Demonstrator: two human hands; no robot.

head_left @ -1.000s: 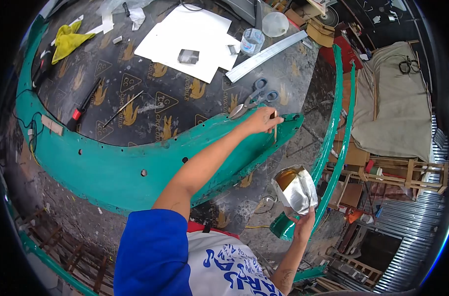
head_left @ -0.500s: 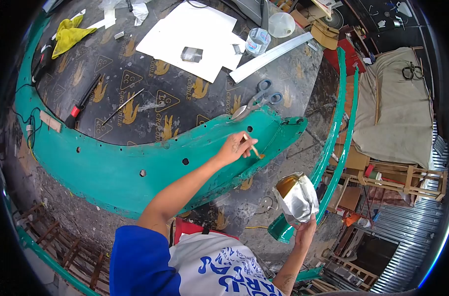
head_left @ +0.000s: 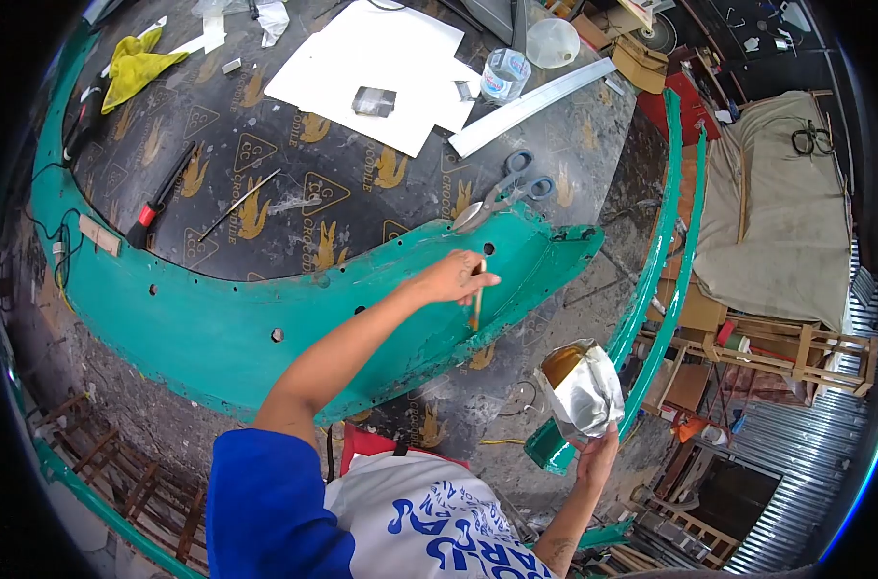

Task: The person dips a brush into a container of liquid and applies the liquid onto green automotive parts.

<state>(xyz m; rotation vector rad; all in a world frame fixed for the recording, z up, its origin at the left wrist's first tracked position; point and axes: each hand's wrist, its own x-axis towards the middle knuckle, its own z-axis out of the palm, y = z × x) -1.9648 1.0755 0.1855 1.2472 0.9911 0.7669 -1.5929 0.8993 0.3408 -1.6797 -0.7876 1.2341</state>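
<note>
My left hand (head_left: 450,277) is closed around the light wooden handle of a small brush (head_left: 477,299). Its brownish tip points down at the lower flange of a long curved green panel (head_left: 217,323); I cannot tell whether it touches. My right hand (head_left: 596,458) grips a crumpled silver foil pouch (head_left: 588,396) near its base, out to the right of the panel. The pouch's mouth is open, with amber-brown liquid or lining inside. Scissors with grey-blue handles (head_left: 516,183) lie at the panel's upper edge, beyond my left hand.
White paper sheets (head_left: 362,58), a plastic cup of water (head_left: 505,75), a white strip (head_left: 526,111) and a yellow cloth (head_left: 135,72) lie on the dark printed board (head_left: 275,183). A red-and-black tool (head_left: 159,198) rests left. Long green strips (head_left: 661,241) stand to the right.
The brush tip has moved left and toward my body along the panel's flange, and the handle is now nearly upright. My right hand and the pouch have barely moved.
</note>
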